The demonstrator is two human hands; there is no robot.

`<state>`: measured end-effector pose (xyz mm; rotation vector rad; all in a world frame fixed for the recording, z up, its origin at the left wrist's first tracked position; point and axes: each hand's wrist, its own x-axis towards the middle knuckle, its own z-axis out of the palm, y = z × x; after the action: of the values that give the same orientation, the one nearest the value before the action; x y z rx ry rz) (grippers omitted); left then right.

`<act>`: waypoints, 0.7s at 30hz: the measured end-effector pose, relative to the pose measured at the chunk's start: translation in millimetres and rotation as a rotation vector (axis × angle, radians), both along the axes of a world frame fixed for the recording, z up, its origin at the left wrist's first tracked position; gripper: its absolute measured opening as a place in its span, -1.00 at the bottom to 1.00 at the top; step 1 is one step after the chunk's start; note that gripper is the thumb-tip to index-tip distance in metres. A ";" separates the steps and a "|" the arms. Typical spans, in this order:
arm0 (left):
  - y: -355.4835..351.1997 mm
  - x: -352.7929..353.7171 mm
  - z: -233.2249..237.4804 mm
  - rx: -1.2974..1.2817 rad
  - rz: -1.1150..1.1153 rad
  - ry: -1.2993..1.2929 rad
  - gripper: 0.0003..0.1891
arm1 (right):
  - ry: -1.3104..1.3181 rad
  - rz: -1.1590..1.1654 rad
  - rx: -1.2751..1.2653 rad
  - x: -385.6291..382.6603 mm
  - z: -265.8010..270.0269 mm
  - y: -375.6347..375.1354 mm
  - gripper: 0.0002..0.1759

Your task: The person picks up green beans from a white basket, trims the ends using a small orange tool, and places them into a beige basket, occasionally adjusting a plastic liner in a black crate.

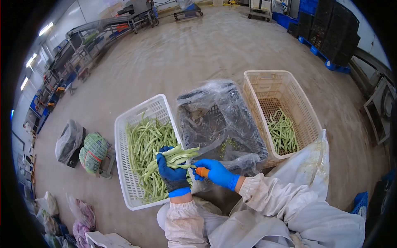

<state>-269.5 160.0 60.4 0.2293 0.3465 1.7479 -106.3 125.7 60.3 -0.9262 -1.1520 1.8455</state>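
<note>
My left hand [171, 170], in a dark blue glove, is closed around a bunch of green beans [178, 155] whose ends point right. It is above the right side of a white crate [120, 144] filled with loose green beans [151, 136]. My right hand [218, 172], in a bright blue glove, grips a small tool with an orange handle [202, 172]. The tool is close to the tips of the held beans; its working end cannot be made out. Beyond my hands, a dark crate lined with clear plastic [223, 120] contains small green scraps [227, 145].
A beige crate [255, 103] with some green beans [283, 132] stands at the right. Left of the white crate are a green wrapped bundle [93, 153] and a plastic-lined bin [70, 142]. Conveyor machinery [97, 31] and stacked black crates [335, 33] stand farther back.
</note>
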 end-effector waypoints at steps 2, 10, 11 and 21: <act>1.9 -0.7 -4.2 0.023 0.005 0.041 -0.76 | 0.023 0.007 0.081 -0.7 -6.3 0.6 -0.77; 0.7 21.1 0.6 -0.093 0.134 0.110 -0.76 | -0.112 -0.321 -0.109 -8.2 -43.3 5.7 -0.78; 1.5 19.3 -1.6 -0.042 0.118 0.098 -0.76 | -0.282 -0.388 0.014 -5.4 -57.2 9.2 -0.78; 4.1 12.9 -0.2 -0.116 0.147 0.148 -0.73 | -0.604 -0.453 0.609 67.1 -16.8 28.1 -0.69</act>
<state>-256.6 164.1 60.2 0.2555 0.5830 1.8525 -39.2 153.8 43.5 -1.2698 -1.5736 0.7828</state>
